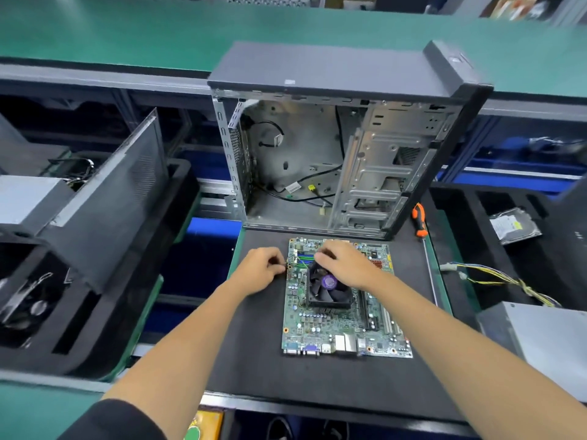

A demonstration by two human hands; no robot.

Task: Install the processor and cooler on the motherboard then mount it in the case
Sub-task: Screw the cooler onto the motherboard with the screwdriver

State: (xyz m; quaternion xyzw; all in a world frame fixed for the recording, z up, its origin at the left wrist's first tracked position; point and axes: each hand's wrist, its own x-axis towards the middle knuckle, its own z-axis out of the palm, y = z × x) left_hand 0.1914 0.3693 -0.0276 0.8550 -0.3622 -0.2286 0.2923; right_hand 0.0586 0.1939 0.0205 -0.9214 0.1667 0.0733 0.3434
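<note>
Hands (305,268) on motherboard (333,331) (cooler (328,289) seated).

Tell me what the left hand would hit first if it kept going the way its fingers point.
Likely the left edge of the motherboard: the left hand points right, its fingertips about at that edge, pinching something too small to identify.

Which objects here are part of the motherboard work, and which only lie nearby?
Part of the job:
- green motherboard
- black cooler fan with purple hub
- open grey metal computer case

Only nearby:
- orange-handled screwdriver
- bagged hard drive
- yellow and black cable bundle
- grey power supply box
</note>
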